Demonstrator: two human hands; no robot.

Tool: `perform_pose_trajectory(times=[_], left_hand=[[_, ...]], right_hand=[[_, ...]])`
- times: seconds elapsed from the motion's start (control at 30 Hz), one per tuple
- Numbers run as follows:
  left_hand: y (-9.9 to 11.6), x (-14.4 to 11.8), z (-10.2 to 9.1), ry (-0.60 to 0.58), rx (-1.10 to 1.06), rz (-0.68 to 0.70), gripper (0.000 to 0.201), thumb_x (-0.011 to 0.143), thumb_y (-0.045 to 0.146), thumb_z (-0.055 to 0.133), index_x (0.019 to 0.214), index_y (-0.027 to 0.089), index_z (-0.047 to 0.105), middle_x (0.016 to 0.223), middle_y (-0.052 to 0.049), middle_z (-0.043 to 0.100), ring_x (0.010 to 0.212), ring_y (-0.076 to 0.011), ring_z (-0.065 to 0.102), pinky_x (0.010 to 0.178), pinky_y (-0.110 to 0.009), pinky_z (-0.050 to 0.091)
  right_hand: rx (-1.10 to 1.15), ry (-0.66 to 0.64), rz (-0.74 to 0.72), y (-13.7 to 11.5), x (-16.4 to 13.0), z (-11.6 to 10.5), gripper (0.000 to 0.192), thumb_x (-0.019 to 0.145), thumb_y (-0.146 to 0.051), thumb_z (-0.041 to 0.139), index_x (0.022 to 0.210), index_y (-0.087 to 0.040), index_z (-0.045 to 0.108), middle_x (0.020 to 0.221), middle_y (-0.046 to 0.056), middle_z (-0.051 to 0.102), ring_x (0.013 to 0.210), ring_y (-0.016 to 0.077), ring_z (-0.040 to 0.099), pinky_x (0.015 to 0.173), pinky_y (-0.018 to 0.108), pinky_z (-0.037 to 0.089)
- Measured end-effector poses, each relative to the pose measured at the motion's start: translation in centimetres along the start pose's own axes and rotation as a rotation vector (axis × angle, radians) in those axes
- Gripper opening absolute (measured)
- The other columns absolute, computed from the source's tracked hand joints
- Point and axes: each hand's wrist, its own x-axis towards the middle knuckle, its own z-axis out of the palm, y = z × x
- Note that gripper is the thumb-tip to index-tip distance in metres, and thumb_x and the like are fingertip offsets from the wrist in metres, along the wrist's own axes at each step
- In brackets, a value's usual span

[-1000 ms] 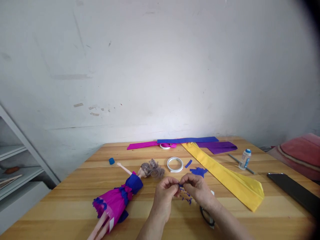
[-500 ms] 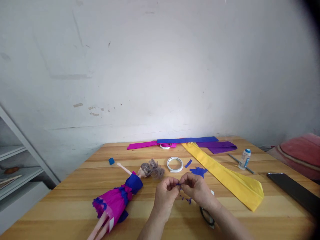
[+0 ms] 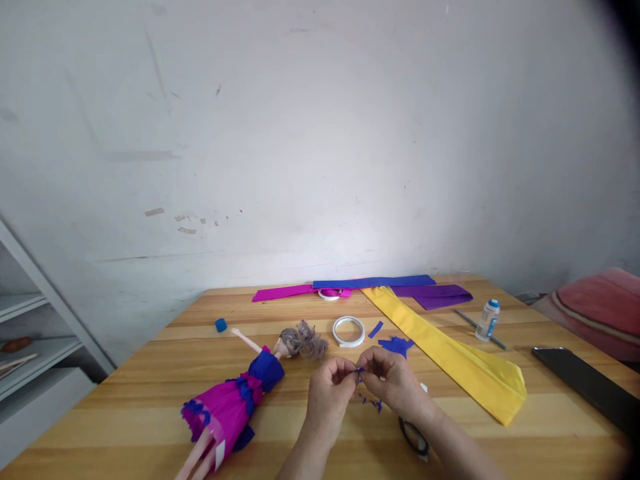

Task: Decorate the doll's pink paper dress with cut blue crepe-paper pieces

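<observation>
A small piece of blue crepe paper (image 3: 359, 371) is pinched between my two hands, above the table's front middle. My left hand (image 3: 330, 390) has thumb and forefinger closed on one end, and my right hand (image 3: 391, 380) grips the other. Tiny blue scraps (image 3: 373, 403) lie on the wood below them. Just beyond the hands rest a larger cut blue piece (image 3: 397, 345) and a short blue strip (image 3: 375, 329). To the left lies a doll (image 3: 225, 410) in a magenta and blue paper dress, head toward my hands.
A roll of white tape (image 3: 349, 331) sits beyond my hands. Folded yellow (image 3: 450, 360), purple (image 3: 435, 295), blue (image 3: 375, 283) and magenta (image 3: 280, 292) strips lie behind and right. A glue bottle (image 3: 487, 320), grey stick (image 3: 470, 319), dark phone (image 3: 590, 383), blue cap (image 3: 221, 325) and black-handled scissors (image 3: 414, 437) surround them.
My fingers have shifted slightly on the small blue paper, and a bit more of it shows between them. The view has moved a little; the other things lie as before.
</observation>
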Motion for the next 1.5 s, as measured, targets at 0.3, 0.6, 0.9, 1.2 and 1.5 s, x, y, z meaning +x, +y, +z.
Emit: perform_pose_trajectory(times=[0.3, 0.6, 0.9, 1.2, 1.5], left_hand=[[-0.2, 0.0, -0.1, 0.018, 0.052, 0.04, 0.005, 0.063, 0.018, 0.06, 0.067, 0.015, 0.062, 0.052, 0.003, 0.054, 0.047, -0.0088, 0.045, 0.049, -0.02, 0.036], [0.1, -0.1, -0.1, -0.003, 0.021, 0.029, 0.005, 0.063, 0.02, 0.06, 0.065, 0.015, 0.06, 0.05, 0.004, 0.052, 0.045, -0.0085, 0.045, 0.045, -0.019, 0.035], [0.2, -0.1, 0.1, -0.014, -0.19, -0.087, 0.006, 0.059, 0.014, 0.06, 0.065, 0.014, 0.057, 0.052, 0.003, 0.055, 0.048, -0.0085, 0.047, 0.045, -0.019, 0.038], [0.4, -0.4, -0.1, -0.065, -0.393, -0.172, 0.013, 0.061, 0.022, 0.068, 0.066, 0.014, 0.059, 0.056, 0.0, 0.06, 0.053, -0.0099, 0.053, 0.049, -0.02, 0.036], [0.2, -0.5, -0.1, -0.002, -0.371, -0.169, 0.012, 0.06, 0.019, 0.067, 0.063, 0.013, 0.057, 0.055, 0.001, 0.058, 0.052, -0.0091, 0.051, 0.04, -0.017, 0.025]], right_hand=[[-0.092, 0.025, -0.009, -0.3, 0.0, 0.0, 0.012, 0.065, -0.01, 0.048, 0.07, -0.018, 0.056, 0.057, -0.004, 0.053, 0.052, 0.0099, 0.049, 0.048, 0.02, 0.037], [-0.164, 0.024, -0.04, -0.2, -0.2, 0.0, 0.012, 0.067, -0.009, 0.048, 0.07, -0.018, 0.056, 0.058, -0.004, 0.055, 0.051, 0.0097, 0.048, 0.048, 0.019, 0.037], [-0.33, 0.019, -0.226, 0.1, -0.3, -0.2, 0.016, 0.068, -0.005, 0.047, 0.069, -0.018, 0.056, 0.063, -0.002, 0.054, 0.056, 0.0097, 0.047, 0.051, 0.019, 0.034], [-0.373, -0.011, -0.258, -0.9, -0.5, -0.5, 0.019, 0.069, -0.002, 0.045, 0.07, -0.018, 0.055, 0.067, -0.001, 0.055, 0.057, 0.0097, 0.048, 0.052, 0.019, 0.034], [-0.449, 0.009, -0.26, -0.4, -0.7, -0.1, 0.01, 0.077, -0.014, 0.052, 0.07, -0.019, 0.057, 0.063, -0.001, 0.055, 0.058, 0.0116, 0.049, 0.054, 0.022, 0.035]])
